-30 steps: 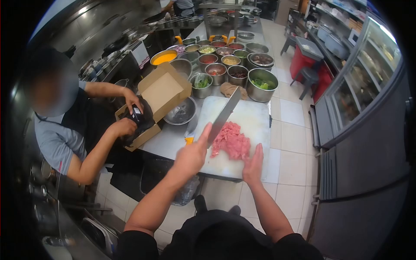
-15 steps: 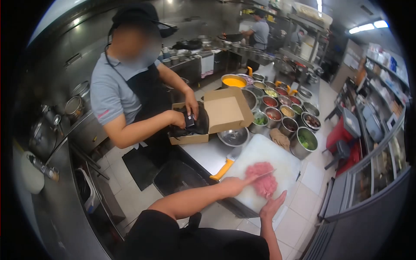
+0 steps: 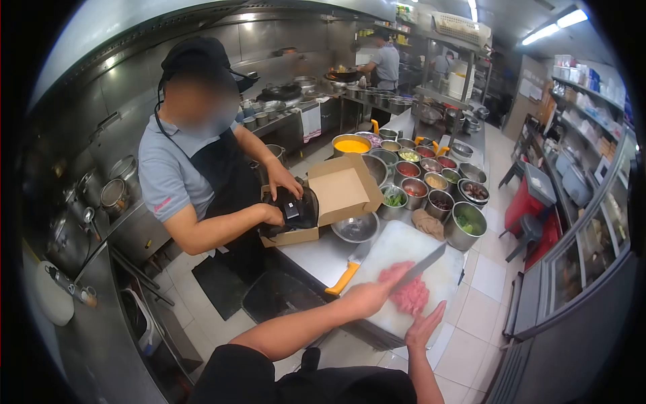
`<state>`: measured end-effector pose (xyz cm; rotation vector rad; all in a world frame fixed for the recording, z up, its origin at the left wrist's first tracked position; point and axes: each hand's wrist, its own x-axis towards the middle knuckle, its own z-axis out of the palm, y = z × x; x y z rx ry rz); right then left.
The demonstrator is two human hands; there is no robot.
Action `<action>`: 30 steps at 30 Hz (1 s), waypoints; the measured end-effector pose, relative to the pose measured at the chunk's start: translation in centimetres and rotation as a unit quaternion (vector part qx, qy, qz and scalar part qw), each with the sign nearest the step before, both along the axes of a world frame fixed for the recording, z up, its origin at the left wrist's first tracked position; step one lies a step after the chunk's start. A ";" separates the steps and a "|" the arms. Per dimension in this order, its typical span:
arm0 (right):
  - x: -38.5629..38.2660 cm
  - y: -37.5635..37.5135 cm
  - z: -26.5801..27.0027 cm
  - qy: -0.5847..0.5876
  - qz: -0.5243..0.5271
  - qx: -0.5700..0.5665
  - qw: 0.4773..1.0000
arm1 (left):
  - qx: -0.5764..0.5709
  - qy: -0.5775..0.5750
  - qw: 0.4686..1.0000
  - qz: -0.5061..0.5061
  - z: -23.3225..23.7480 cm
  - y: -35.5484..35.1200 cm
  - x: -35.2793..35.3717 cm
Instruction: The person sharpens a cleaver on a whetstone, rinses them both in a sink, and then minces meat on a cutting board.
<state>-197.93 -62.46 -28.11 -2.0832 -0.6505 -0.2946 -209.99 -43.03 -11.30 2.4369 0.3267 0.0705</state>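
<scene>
My left hand is wrapped round the handle of a large knife, whose blade slants up and right over a pile of pink chopped meat. The meat lies on a white cutting board. At the board's near right edge, my right hand is open beside the meat, its fingers stretched out and holding nothing. A second knife with a yellow handle lies along the board's left side.
A co-worker at the left reaches into an open cardboard box holding a black item. Near the board are a metal bowl, a brown cloth and several food containers, including a pot of greens. Another person stands farther back.
My left hand has lifted and turned the knife, so its broad blade now shows above the meat. My right hand stays open at the board's edge. The view has shifted slightly.
</scene>
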 end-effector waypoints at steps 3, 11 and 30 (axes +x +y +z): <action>0.0 -0.2 -0.5 -0.001 -0.008 0.002 1.000 | 0.069 0.168 0.978 -0.099 -4.2 0.9 -0.1; 0.0 -0.1 -0.1 -0.033 -0.029 0.010 0.999 | 0.034 0.054 0.998 -0.020 -0.1 0.4 0.6; 0.4 -0.2 0.2 0.000 -0.017 0.017 1.000 | 0.068 0.049 0.997 0.000 0.2 2.1 1.5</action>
